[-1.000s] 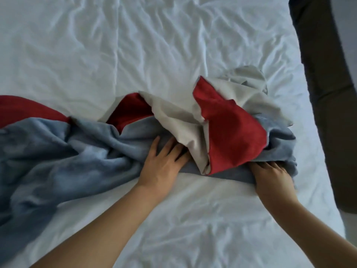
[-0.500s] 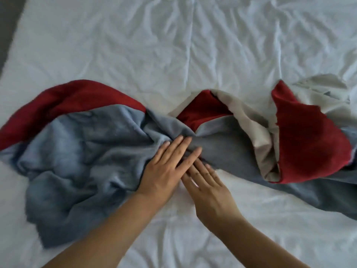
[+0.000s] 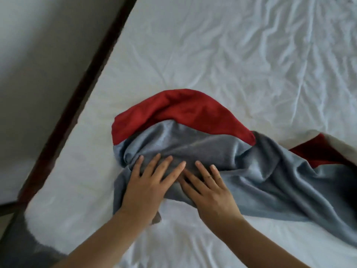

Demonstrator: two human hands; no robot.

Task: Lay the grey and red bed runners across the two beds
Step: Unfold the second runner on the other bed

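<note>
A grey and red bed runner (image 3: 212, 144) lies rumpled across the white bed (image 3: 222, 55), its end bunched near the bed's left edge. The red band (image 3: 185, 111) curves along the far side, the grey part lies nearer me. My left hand (image 3: 148, 182) rests flat on the grey cloth with fingers spread. Beside it, touching, my right hand (image 3: 208, 188) also lies flat on the grey cloth with straight fingers. A second red patch (image 3: 320, 151) with pale lining shows at the right edge.
The bed's left edge runs diagonally, bordered by a dark wooden strip (image 3: 81, 89) and a pale wall or floor (image 3: 38, 55) beyond it. The white sheet is wrinkled, most of all at the upper right.
My view and both hands have shifted left along the runner toward its end near the bed's left edge. My right hand left the folded end and now lies flat beside my left hand.
</note>
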